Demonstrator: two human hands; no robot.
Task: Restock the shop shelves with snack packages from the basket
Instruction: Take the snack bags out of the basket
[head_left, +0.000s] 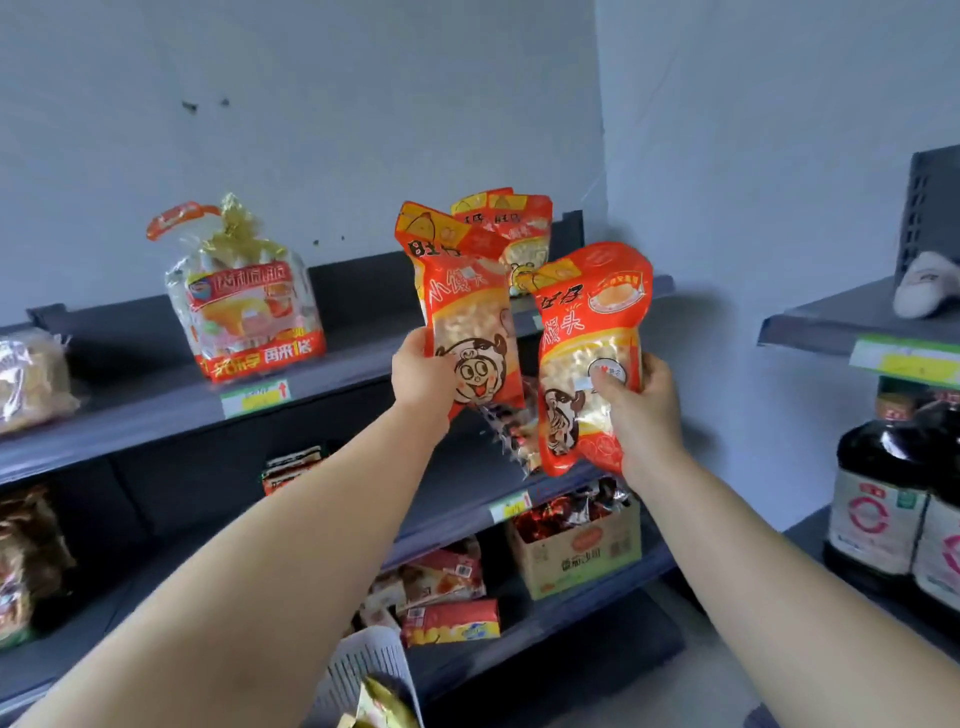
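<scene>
A red snack pouch is gripped low by the left hand, and a second pouch by the right hand, with fingers curled round each. Both are held near the top shelf, in front of matching pouches at its far right. The bags are judged light, soft and slippery, with crushable contents, and are best gripped by their sides.

Left red pack: "旺仔", "小馒头". Right red pack: "旺仔", "馒头" legible. Large clear bag, top shelf front edge: "再来1袋" on its red band. Price tags: unreadable.
</scene>
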